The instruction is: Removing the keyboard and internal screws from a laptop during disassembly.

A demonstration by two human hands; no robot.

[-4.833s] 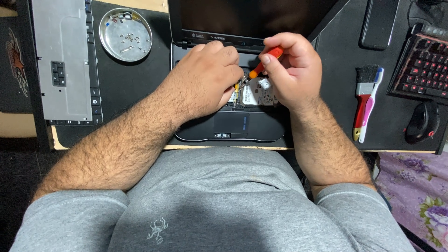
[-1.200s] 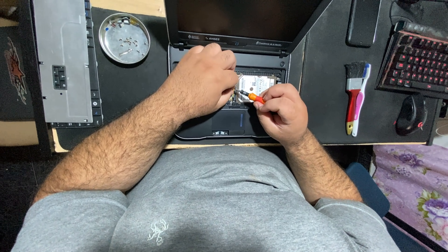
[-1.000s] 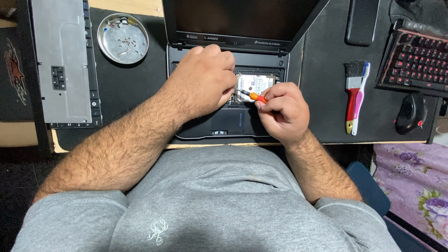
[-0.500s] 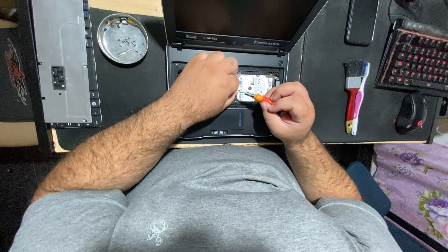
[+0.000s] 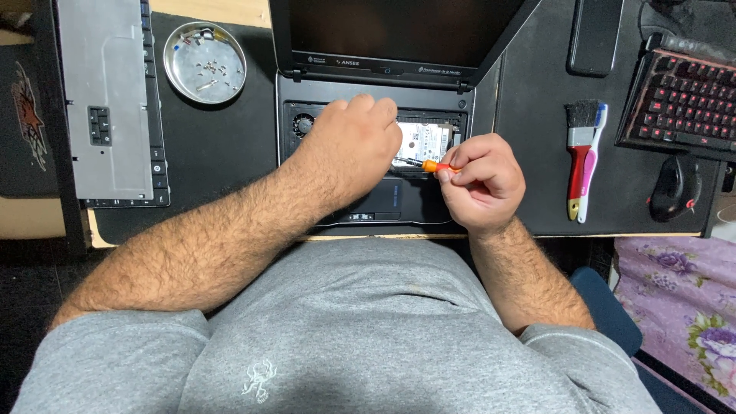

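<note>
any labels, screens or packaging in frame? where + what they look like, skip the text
Laptop screen: top centre, opened flat away from the person, dark rectangle, off.
Drive label: white sticker with small dark print on the silver hard drive in the opened laptop base, between left hand and right hand.
Phone: upper right on the black mat, slim dark rectangle, screen dark.
Logo graphic: far left edge, orange star shape on black.
No packaging visible.

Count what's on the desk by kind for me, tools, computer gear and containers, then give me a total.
Tools: 2, screwdriver, brush
Computer gear: 5, laptop, loose keyboard, lit keyboard, mouse, phone
Containers: 1, screw dish
Total: 8
</note>
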